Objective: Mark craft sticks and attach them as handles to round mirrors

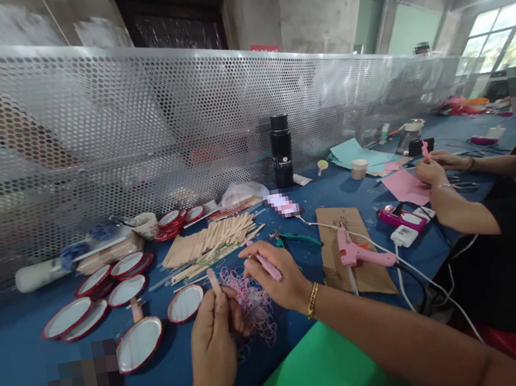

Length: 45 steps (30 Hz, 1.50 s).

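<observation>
My left hand (215,337) is closed around a short wooden craft stick (215,282), its rounded end sticking up between thumb and fingers. In my right hand (283,274), which wears a gold bracelet, sits a slim pink pen-like tool (268,267); its exact kind is unclear. Beneath and between both hands lies a tangled heap of pink, white and purple rubber bands (260,313). Just beyond them, many flat wooden sticks (211,238) are spread in a pile. A white round plate with a red rim (185,304) lies left of my left hand.
More red-rimmed plates (140,345) lie to the left. A pink glue gun (359,255) rests on cardboard (382,278), with teal-handled pliers (297,239) nearby. A black bottle (282,150) stands by the perforated metal screen (206,110). At right, a co-worker's hands (431,172) hold something pink.
</observation>
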Each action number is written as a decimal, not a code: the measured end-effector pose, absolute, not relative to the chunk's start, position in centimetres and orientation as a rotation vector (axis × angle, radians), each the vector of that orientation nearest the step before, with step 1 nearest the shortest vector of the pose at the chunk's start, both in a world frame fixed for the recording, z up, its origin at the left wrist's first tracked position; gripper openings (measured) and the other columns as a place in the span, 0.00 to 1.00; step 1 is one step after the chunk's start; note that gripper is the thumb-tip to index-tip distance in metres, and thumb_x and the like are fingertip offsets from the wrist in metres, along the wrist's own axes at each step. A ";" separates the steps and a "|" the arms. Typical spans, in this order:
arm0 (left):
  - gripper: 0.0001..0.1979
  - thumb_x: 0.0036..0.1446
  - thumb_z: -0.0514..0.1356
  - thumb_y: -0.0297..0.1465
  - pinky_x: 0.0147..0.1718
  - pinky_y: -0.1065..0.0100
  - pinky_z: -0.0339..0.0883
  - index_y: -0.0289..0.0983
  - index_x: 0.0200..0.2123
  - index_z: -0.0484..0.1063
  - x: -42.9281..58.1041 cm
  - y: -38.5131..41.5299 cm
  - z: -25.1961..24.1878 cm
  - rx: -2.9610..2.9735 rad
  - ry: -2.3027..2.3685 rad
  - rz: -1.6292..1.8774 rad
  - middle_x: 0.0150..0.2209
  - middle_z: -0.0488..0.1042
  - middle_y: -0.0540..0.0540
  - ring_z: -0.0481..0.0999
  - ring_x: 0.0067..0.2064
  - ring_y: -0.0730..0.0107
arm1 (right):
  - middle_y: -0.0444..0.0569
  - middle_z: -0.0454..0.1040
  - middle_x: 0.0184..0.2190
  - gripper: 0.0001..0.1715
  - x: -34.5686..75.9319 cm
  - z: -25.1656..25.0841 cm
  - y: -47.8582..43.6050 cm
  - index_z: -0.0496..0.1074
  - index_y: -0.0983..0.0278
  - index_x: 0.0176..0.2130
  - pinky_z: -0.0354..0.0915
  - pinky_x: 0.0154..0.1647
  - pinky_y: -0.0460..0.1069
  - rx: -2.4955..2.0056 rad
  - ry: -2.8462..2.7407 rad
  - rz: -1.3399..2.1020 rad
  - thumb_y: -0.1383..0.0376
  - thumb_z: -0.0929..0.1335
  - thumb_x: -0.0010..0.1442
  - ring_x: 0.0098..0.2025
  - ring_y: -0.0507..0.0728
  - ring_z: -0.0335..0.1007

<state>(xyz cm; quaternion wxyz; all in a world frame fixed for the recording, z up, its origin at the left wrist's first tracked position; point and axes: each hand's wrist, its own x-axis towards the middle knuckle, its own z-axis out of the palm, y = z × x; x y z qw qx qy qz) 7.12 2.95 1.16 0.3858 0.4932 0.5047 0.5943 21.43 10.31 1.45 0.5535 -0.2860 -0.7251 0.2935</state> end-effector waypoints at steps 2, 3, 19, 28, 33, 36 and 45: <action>0.20 0.64 0.57 0.51 0.21 0.70 0.64 0.40 0.33 0.68 7.0 2.9 1.3 1.298 1.325 1.488 0.19 0.65 0.55 0.66 0.21 0.71 | 0.44 0.79 0.30 0.13 21.4 1.4 10.2 0.76 0.59 0.49 0.70 0.37 0.48 -0.646 -1.710 0.722 0.60 0.65 0.70 0.30 0.53 0.75; 0.20 0.64 0.56 0.51 0.21 0.70 0.63 0.40 0.32 0.69 7.0 2.9 1.4 1.324 1.345 1.479 0.19 0.66 0.55 0.66 0.21 0.70 | 0.44 0.79 0.31 0.14 21.4 1.4 10.1 0.76 0.59 0.50 0.70 0.38 0.48 -0.625 -1.708 0.732 0.60 0.64 0.71 0.31 0.53 0.76; 0.26 0.60 0.57 0.55 0.22 0.70 0.57 0.40 0.23 0.69 7.2 2.3 0.9 1.540 1.473 1.360 0.20 0.64 0.53 0.61 0.23 0.70 | 0.49 0.81 0.39 0.10 21.2 1.5 10.1 0.76 0.62 0.45 0.71 0.45 0.50 -0.669 -1.688 0.572 0.66 0.66 0.65 0.40 0.55 0.78; 0.27 0.59 0.57 0.56 0.21 0.70 0.55 0.40 0.22 0.66 7.5 2.5 1.4 1.555 1.451 1.278 0.18 0.64 0.54 0.61 0.21 0.71 | 0.49 0.81 0.37 0.11 21.1 1.7 10.0 0.76 0.62 0.43 0.72 0.43 0.50 -0.624 -1.690 0.530 0.68 0.67 0.59 0.38 0.56 0.78; 0.25 0.60 0.56 0.54 0.22 0.70 0.55 0.40 0.22 0.66 7.5 2.5 1.2 1.555 1.469 1.248 0.17 0.64 0.54 0.61 0.20 0.71 | 0.48 0.80 0.34 0.10 21.2 1.7 9.9 0.76 0.63 0.42 0.71 0.40 0.49 -0.636 -1.680 0.576 0.67 0.67 0.61 0.35 0.55 0.77; 0.24 0.61 0.56 0.53 0.22 0.70 0.54 0.40 0.23 0.66 7.4 2.6 1.0 1.560 1.459 1.229 0.18 0.64 0.54 0.61 0.21 0.71 | 0.47 0.80 0.33 0.07 21.3 1.7 9.7 0.76 0.62 0.39 0.70 0.39 0.48 -0.661 -1.673 0.634 0.64 0.67 0.64 0.34 0.55 0.77; 0.23 0.61 0.56 0.53 0.22 0.71 0.52 0.40 0.27 0.68 7.4 2.5 0.6 1.497 1.425 1.211 0.19 0.63 0.55 0.60 0.22 0.71 | 0.45 0.76 0.26 0.11 21.9 2.1 9.3 0.74 0.61 0.36 0.68 0.33 0.48 -0.687 -1.668 0.680 0.60 0.65 0.67 0.29 0.54 0.73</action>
